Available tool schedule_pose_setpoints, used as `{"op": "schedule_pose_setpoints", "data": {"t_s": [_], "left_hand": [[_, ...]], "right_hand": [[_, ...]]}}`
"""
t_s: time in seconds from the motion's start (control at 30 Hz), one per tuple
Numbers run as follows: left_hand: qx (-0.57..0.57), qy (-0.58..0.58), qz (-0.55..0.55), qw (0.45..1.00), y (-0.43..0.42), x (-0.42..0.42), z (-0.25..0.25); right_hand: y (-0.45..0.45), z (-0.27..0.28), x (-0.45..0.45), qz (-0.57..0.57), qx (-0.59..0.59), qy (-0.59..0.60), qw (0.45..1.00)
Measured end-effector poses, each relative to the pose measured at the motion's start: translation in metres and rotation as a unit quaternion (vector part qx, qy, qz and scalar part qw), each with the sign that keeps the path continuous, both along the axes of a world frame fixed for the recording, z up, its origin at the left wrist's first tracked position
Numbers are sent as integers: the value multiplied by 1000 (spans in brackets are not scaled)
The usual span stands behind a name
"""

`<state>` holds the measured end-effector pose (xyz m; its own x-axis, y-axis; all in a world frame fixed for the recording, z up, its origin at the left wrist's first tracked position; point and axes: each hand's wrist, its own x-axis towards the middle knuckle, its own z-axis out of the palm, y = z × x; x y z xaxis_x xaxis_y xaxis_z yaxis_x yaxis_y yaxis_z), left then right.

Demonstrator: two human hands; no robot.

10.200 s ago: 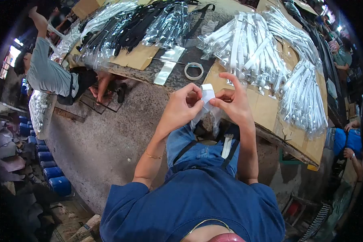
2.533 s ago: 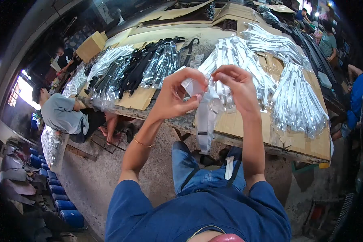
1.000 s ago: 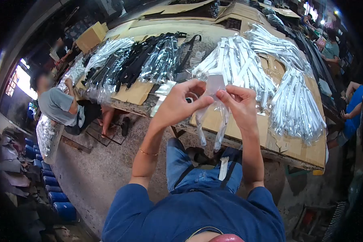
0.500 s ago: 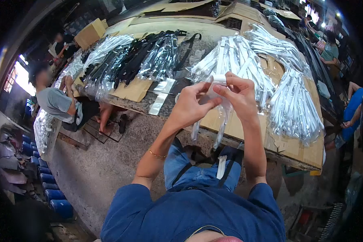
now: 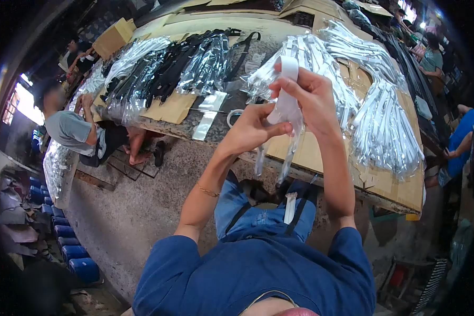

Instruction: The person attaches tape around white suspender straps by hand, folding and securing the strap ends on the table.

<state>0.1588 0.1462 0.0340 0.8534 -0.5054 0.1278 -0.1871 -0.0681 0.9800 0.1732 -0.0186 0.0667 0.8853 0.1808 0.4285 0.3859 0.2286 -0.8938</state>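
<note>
A white strap point(image 5: 287, 73) stands up in a folded loop above the table's front edge. My right hand point(image 5: 315, 102) is closed on it, thumb and fingers pinching just below the loop. Lower down, my left hand point(image 5: 252, 129) is closed on the strap's lower part, its thumb pointing right. Clear plastic sleeving point(image 5: 286, 160) hangs below both hands in two narrow strips. Whether the strap is partly inside the plastic, I cannot tell. A white ring-shaped item point(image 5: 233, 116) shows just behind my left hand.
Bundles of white straps in clear plastic point(image 5: 387, 126) lie on cardboard point(image 5: 284, 150) at the right. Black straps point(image 5: 176, 71) in plastic lie at the left, beside flat silvery sleeves point(image 5: 209, 117). A co-worker in grey point(image 5: 68, 126) sits at the left; another person in blue point(image 5: 463, 137) is at the right.
My right hand has moved up with the strap, so a taller loop shows above its fingers. My left hand has dropped slightly lower, and the hands are less level.
</note>
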Motion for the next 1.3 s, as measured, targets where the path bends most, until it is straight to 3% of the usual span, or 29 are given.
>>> {"op": "schedule_pose_setpoints", "data": {"t_s": [0.07,0.2,0.27,0.33,0.4,0.5,0.7,0.93,1.0,1.07,1.13,1.3], "left_hand": [[-67,-10,-56,996,5,3,-9],[-116,1,-32,993,6,1,-9],[-41,-28,49,998,7,1,-3],[-33,-33,68,997,7,3,-4],[42,-143,144,978,8,8,-10],[125,-162,207,957,8,-2,-3],[-15,-66,58,996,24,-7,-21],[60,-15,145,987,28,-15,-29],[124,-111,174,971,26,-18,-24],[87,-141,148,975,22,-14,-23],[-64,-137,113,982,16,-17,-10],[4,-98,91,991,16,-17,14]], "right_hand": [[-3,3,7,5,13,0,1000],[-5,12,10,9,62,5,998],[-3,14,10,18,66,28,997],[-6,16,11,22,62,35,997],[-8,17,10,25,58,41,997],[-11,23,9,38,60,50,996],[-25,36,14,2,34,-4,999],[-23,42,4,22,47,15,999],[-20,43,1,13,24,16,1000],[-15,47,-10,17,-12,7,1000],[-12,47,-17,48,-33,-20,998],[0,41,-25,71,-71,-31,994]]}}
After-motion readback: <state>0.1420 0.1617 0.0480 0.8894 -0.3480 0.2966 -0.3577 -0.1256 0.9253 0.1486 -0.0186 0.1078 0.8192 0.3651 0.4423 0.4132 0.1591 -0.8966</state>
